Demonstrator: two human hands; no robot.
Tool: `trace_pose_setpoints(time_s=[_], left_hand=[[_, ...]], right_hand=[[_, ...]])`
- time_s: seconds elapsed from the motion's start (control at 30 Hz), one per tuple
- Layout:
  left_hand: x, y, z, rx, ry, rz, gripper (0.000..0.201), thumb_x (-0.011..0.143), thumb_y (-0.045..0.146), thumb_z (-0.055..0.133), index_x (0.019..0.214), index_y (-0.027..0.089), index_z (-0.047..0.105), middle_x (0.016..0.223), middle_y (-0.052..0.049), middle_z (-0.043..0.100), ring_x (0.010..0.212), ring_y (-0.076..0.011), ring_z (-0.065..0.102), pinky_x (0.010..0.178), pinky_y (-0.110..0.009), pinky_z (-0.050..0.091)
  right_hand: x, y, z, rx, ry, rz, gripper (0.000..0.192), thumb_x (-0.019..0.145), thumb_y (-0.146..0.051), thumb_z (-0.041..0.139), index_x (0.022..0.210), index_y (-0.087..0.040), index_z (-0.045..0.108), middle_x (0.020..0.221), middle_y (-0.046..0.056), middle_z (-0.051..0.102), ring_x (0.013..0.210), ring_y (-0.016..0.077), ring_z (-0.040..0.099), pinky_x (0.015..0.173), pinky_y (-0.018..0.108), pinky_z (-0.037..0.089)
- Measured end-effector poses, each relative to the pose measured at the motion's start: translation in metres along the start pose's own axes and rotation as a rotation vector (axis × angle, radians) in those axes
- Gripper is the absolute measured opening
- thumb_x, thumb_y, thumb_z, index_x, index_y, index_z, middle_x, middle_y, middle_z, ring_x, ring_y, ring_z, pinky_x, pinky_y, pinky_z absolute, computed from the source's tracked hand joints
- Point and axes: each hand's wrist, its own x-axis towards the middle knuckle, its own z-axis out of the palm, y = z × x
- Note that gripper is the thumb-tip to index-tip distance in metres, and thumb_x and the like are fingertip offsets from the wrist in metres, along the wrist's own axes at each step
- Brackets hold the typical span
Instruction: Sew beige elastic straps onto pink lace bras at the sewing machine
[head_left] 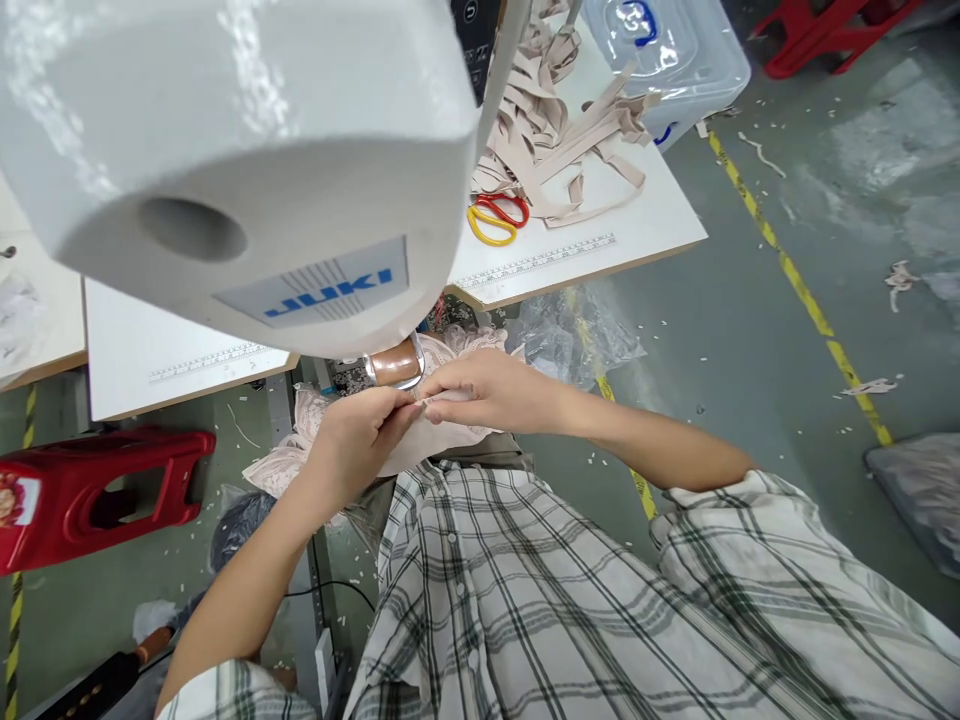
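Observation:
Just below the head of a white JUKI sewing machine (pixel 300 200), both my hands meet at a pale pink lace-edged fabric piece (pixel 420 445). My left hand (pixel 364 435) pinches its upper edge between thumb and fingers. Close beside it, almost touching, my right hand (pixel 487 395) grips the same edge with the fingers curled. The fabric hangs down over my lap, its lace part (pixel 289 450) spreading out to the left. A shiny brown and metal machine part (pixel 395 364) sits right behind my fingertips. The needle area is hidden by the machine head.
Scissors (pixel 495 218) with red and yellow handles lie on the white table (pixel 570 262) beside a heap of beige strips (pixel 536 130). Behind stands a clear plastic box (pixel 675 60). A red stool (pixel 105 490) is at the left; clear plastic bags (pixel 574 335) hang under the table.

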Motion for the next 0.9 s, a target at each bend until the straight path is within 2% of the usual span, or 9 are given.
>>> trace_pose_setpoints(time_s=[0.13,0.23,0.3,0.4,0.5,0.6,0.73,0.8,0.9], left_hand=[[-0.001,0.006,0.009,0.069,0.118,-0.035,0.031,0.102,0.033,0.047,0.08,0.019,0.063,0.065,0.001,0.061,0.056,-0.0113,0.053,0.053,-0.023,0.034],[-0.004,0.003,0.018,0.085,0.247,-0.145,0.028,0.102,0.039,0.048,0.091,0.02,0.065,0.074,0.001,0.067,0.061,-0.011,0.059,0.057,-0.022,0.038],[-0.007,-0.007,0.021,0.224,0.312,-0.163,0.027,0.101,0.042,0.05,0.1,0.021,0.068,0.072,0.002,0.067,0.062,-0.0117,0.06,0.058,-0.023,0.037],[-0.013,-0.032,0.02,0.466,0.306,0.038,0.025,0.1,0.03,0.049,0.108,0.025,0.072,0.061,0.002,0.06,0.056,-0.0125,0.055,0.055,-0.026,0.032],[-0.015,-0.053,0.015,0.571,0.27,0.253,0.036,0.097,0.016,0.047,0.118,0.029,0.073,0.068,-0.001,0.064,0.058,-0.0135,0.055,0.057,-0.028,0.033],[-0.013,-0.058,0.009,0.626,0.225,0.309,0.042,0.095,0.013,0.049,0.126,0.03,0.071,0.072,-0.002,0.065,0.059,-0.0148,0.055,0.057,-0.029,0.032],[-0.009,-0.04,0.006,0.695,0.206,0.27,0.042,0.094,0.012,0.049,0.126,0.029,0.07,0.059,0.001,0.056,0.053,-0.0142,0.05,0.051,-0.029,0.02],[-0.009,-0.026,0.006,0.739,0.204,0.226,0.04,0.094,0.013,0.048,0.126,0.024,0.069,0.056,0.001,0.053,0.05,-0.0142,0.047,0.049,-0.03,0.016],[-0.01,-0.014,0.007,0.759,0.196,0.177,0.036,0.095,0.014,0.047,0.123,0.017,0.068,0.057,0.001,0.054,0.05,-0.0142,0.048,0.048,-0.031,0.014]], right_hand=[[0.003,-0.006,0.001,-0.16,0.187,-0.037,0.02,0.095,-0.03,0.058,0.097,-0.02,0.075,0.092,0.004,0.071,0.087,0.0158,0.061,0.072,0.026,0.038],[0.018,-0.01,-0.005,-0.198,0.183,-0.026,0.02,0.09,-0.029,0.058,0.087,-0.018,0.074,0.083,0.003,0.066,0.077,0.0138,0.056,0.067,0.026,0.033],[0.03,-0.011,-0.011,-0.204,0.135,0.025,0.019,0.087,-0.025,0.057,0.08,-0.017,0.073,0.078,0.002,0.065,0.071,0.0127,0.052,0.064,0.027,0.029],[0.043,-0.014,-0.018,-0.244,0.083,0.072,0.02,0.083,-0.021,0.053,0.07,-0.016,0.068,0.071,0.002,0.063,0.067,0.0124,0.047,0.062,0.029,0.025],[0.046,-0.021,-0.023,-0.306,0.046,0.078,0.023,0.082,-0.018,0.051,0.062,-0.016,0.061,0.063,0.001,0.056,0.062,0.0114,0.039,0.061,0.03,0.022],[0.045,-0.026,-0.026,-0.347,0.018,0.102,0.025,0.081,-0.016,0.051,0.057,-0.016,0.055,0.059,0.0,0.049,0.058,0.0105,0.033,0.06,0.031,0.02],[0.04,-0.014,-0.019,-0.333,0.074,0.067,0.023,0.089,-0.021,0.051,0.072,-0.017,0.065,0.073,0.002,0.06,0.066,0.013,0.046,0.062,0.029,0.03],[0.033,0.001,-0.006,-0.368,0.225,-0.032,0.022,0.094,-0.03,0.053,0.092,-0.019,0.071,0.095,0.007,0.067,0.084,0.0181,0.056,0.074,0.031,0.04],[0.021,0.023,0.017,-0.529,0.509,-0.225,0.024,0.094,-0.035,0.059,0.113,-0.026,0.071,0.122,0.01,0.061,0.114,0.025,0.054,0.1,0.043,0.041]])
